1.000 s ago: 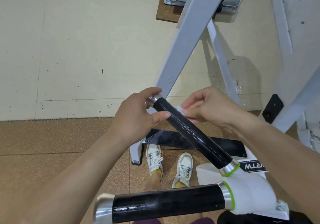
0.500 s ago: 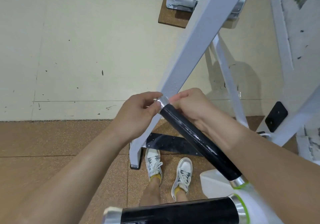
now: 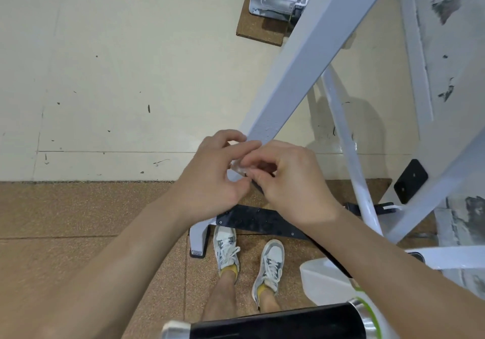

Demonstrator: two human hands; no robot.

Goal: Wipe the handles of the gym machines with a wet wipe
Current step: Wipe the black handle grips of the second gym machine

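Fingers of left hand [image 3: 210, 178] and right hand [image 3: 291, 183] grip handle [image 3: 336, 261], which slants down-right from them.

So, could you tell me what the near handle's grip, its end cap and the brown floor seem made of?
The grip is smooth, slightly shiny black, so probably plastic or hard rubber. The end cap is silvery with a dull gleam, likely metal. The brown floor is matte and speckled, like cork or rubber granulate.
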